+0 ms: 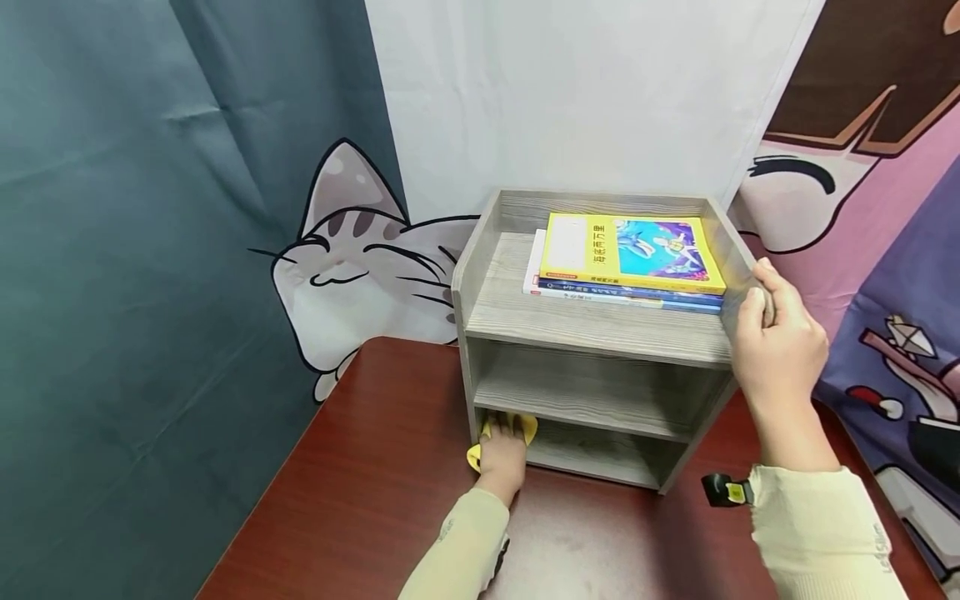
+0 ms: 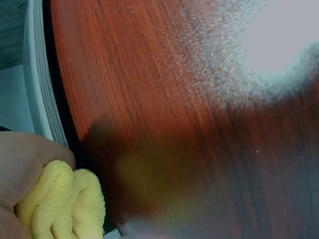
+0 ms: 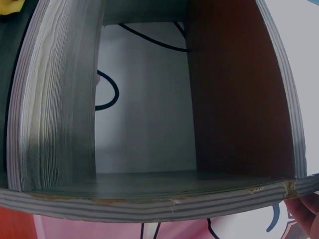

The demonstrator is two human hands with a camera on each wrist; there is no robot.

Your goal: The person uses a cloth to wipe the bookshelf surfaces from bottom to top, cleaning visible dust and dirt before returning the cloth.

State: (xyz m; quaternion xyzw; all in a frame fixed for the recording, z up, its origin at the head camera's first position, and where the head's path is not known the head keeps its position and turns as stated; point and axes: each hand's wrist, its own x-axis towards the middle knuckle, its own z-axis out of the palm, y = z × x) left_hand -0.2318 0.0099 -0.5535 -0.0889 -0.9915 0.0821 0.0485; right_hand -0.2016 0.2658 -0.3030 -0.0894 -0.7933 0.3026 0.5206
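Observation:
A small grey wood-grain shelf [image 1: 592, 327] stands on the table, with open compartments below its top board. Low at its left, my left hand [image 1: 502, 458] holds a yellow cloth [image 1: 529, 427] at the front of the bottom compartment; the fingertips are partly hidden. Bunched folds of this cloth [image 2: 65, 204] bulge beside the hand in the left wrist view. My right hand [image 1: 783, 350] grips the upper front of the shelf's right side panel, thumb on the inner side. In the right wrist view, only a bit of that hand [image 3: 306, 214] shows at the panel's edge.
Several stacked books [image 1: 630, 254], a yellow one uppermost, lie on the shelf's top board. The reddish-brown table [image 1: 360, 467] extends in front and to the left. Printed curtains [image 1: 585, 100] hang behind. Dark cables [image 3: 154, 42] show through the shelf's open back.

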